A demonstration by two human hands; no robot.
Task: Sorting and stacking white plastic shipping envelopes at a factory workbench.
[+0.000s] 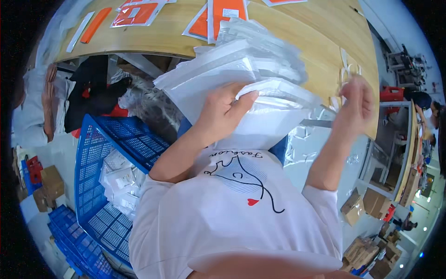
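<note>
My left hand [227,111] is closed on the edge of a white plastic mailing bag [281,90], thumb on top. Beneath it, more white bags [204,69] fan out in a layered stack that leans from my lap onto the table edge. My right hand [357,104] is raised off to the right, apart from the bag and blurred by motion. Its fingers look curled; whatever they may hold cannot be made out. Just beyond those fingers, thin white strips [344,65] hang at the table's right edge.
Orange packets in clear sleeves [139,13] lie on the wooden table [162,39]. At my left stands a blue plastic crate [86,181] with white packets [121,179] inside. Another person's arm [49,102] shows at far left. Cardboard boxes [376,203] sit on the floor to the right.
</note>
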